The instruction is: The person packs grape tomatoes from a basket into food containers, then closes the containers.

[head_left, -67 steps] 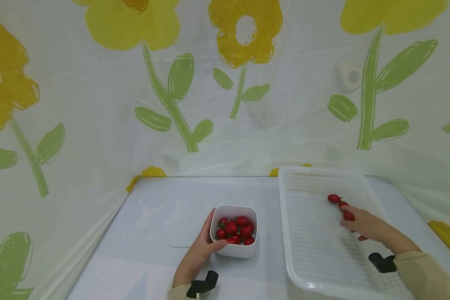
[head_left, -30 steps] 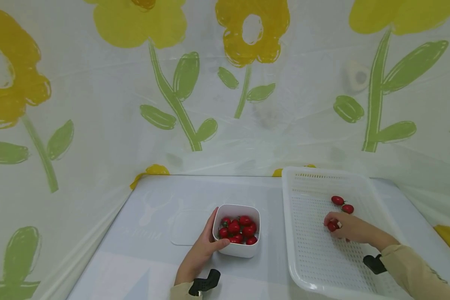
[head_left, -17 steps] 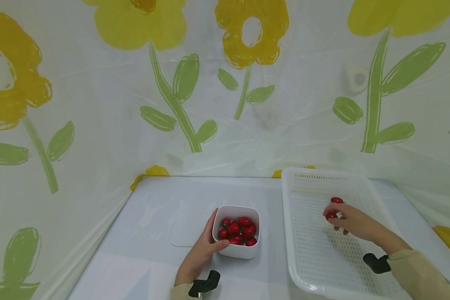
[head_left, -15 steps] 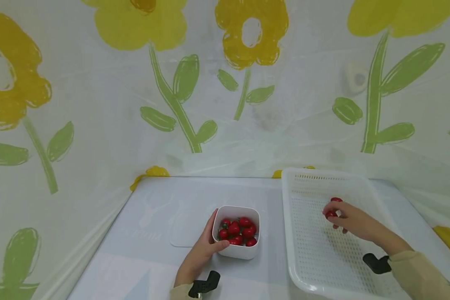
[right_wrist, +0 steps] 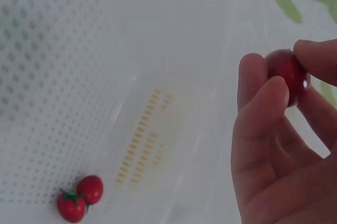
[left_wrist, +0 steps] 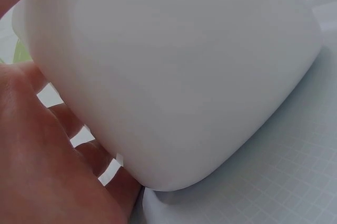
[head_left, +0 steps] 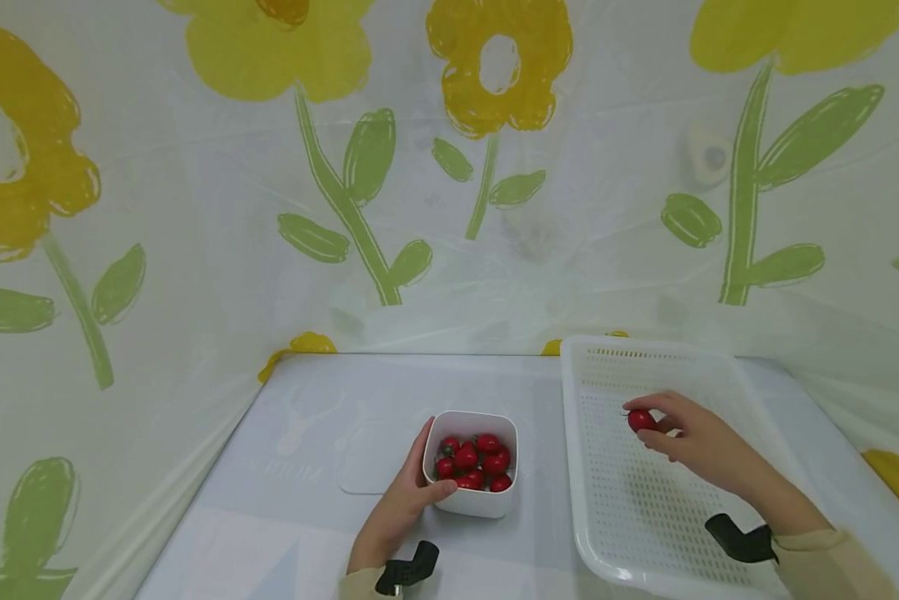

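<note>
My left hand [head_left: 404,500] holds a white square box [head_left: 477,503] on the table, thumb over its near rim and fingers along its left wall. Inside the box lie several red cherry tomatoes [head_left: 466,455]. In the left wrist view the box's smooth wall [left_wrist: 179,87] fills most of the picture. Over the white plastic basket [head_left: 575,500], my right hand [head_left: 700,446] pinches one cherry tomato [head_left: 641,420] between thumb and fingertips. Two more cherry tomatoes [right_wrist: 90,189] lie together on the basket floor in the right wrist view; in the head view my right hand hides them.
The perforated basket stands on the right of the pale table [head_left: 269,475], a short gap from the box. Behind the table hangs a white curtain [head_left: 194,208] printed with yellow flowers. Black camera mounts [head_left: 741,540] sit on both wrists.
My right hand has picked one cherry tomato from the group in the basket and carried it up and to the left. My left hand stays on the box.
</note>
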A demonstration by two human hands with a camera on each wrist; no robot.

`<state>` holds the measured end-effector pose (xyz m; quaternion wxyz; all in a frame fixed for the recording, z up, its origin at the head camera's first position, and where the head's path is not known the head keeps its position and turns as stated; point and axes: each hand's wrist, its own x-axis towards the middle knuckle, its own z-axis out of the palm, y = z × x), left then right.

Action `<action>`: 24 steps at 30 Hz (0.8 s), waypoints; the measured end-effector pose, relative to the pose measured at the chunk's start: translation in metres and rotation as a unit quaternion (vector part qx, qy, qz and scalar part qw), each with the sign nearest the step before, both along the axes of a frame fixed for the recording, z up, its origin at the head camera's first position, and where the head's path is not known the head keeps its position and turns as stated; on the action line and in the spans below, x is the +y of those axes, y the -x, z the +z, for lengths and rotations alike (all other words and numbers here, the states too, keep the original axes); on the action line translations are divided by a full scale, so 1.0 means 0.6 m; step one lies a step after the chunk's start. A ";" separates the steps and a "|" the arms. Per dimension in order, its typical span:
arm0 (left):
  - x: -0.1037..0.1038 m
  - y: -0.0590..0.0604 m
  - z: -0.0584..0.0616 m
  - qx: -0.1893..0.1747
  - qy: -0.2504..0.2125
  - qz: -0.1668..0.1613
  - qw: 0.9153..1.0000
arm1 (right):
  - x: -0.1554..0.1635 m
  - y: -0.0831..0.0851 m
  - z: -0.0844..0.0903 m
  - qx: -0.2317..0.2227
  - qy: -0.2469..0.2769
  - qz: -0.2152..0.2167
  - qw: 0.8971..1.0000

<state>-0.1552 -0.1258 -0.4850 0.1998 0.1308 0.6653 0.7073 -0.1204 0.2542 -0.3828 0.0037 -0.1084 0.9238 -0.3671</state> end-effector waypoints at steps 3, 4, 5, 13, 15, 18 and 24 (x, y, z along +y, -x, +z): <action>-0.001 0.007 -0.014 0.004 0.001 0.005 1.000 | -0.013 -0.005 0.004 0.033 0.007 0.001 0.999; -0.001 0.008 -0.018 0.005 0.002 0.008 1.000 | -0.017 -0.007 0.005 0.043 0.010 0.002 0.999; -0.001 0.010 -0.022 0.006 0.004 0.010 1.000 | -0.021 -0.009 0.005 0.052 0.013 0.003 0.999; 0.000 0.009 -0.031 -0.001 0.003 0.011 1.000 | -0.053 -0.032 0.013 0.077 -0.016 -0.013 0.997; -0.001 0.009 -0.030 0.001 0.002 0.012 1.000 | -0.062 -0.034 0.016 0.093 -0.011 -0.011 0.996; -0.001 0.009 -0.028 0.006 0.000 0.011 1.000 | -0.076 -0.038 0.018 0.119 -0.001 0.001 0.993; 0.000 0.009 -0.028 0.003 -0.001 0.009 1.000 | -0.111 -0.047 0.020 0.143 0.036 0.020 0.989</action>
